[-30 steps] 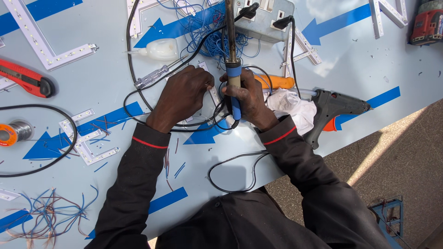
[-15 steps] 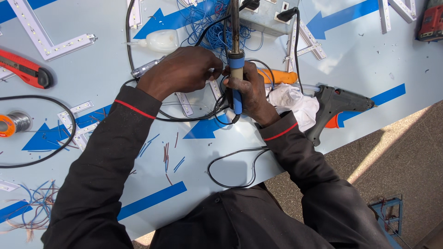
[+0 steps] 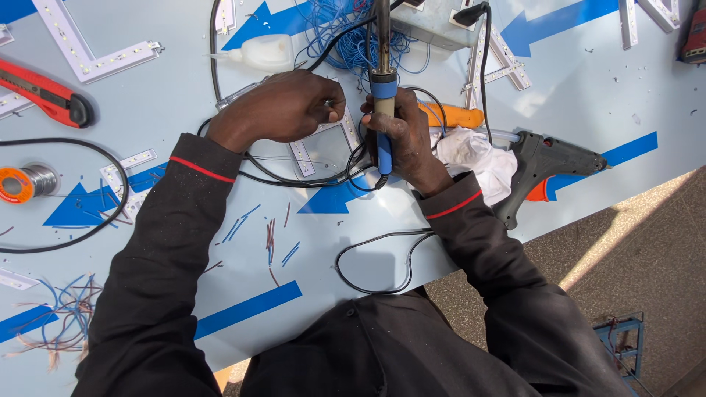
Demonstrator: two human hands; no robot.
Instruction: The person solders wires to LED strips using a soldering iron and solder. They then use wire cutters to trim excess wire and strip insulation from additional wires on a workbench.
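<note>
My right hand [image 3: 401,140] grips the blue handle of a soldering iron [image 3: 382,81], whose shaft points away from me toward a tangle of blue wires [image 3: 360,40]. My left hand [image 3: 283,106] rests fingers-down on the table just left of the iron, pinching something small that I cannot make out. Under and between the hands lies a white LED strip frame [image 3: 323,147], with the iron's black cord [image 3: 294,180] looping around it. Both sleeves are black with a red cuff line.
A grey hot glue gun [image 3: 548,165] and a crumpled white cloth [image 3: 478,158] lie right of my right hand. A red utility knife [image 3: 44,92], a solder spool [image 3: 26,182], a white glue bottle [image 3: 261,51] and loose wire offcuts [image 3: 66,316] sit around. The table edge runs diagonally at right.
My left hand slid up and right, closing in beside the soldering iron. The right hand stays on the iron's handle with little movement.
</note>
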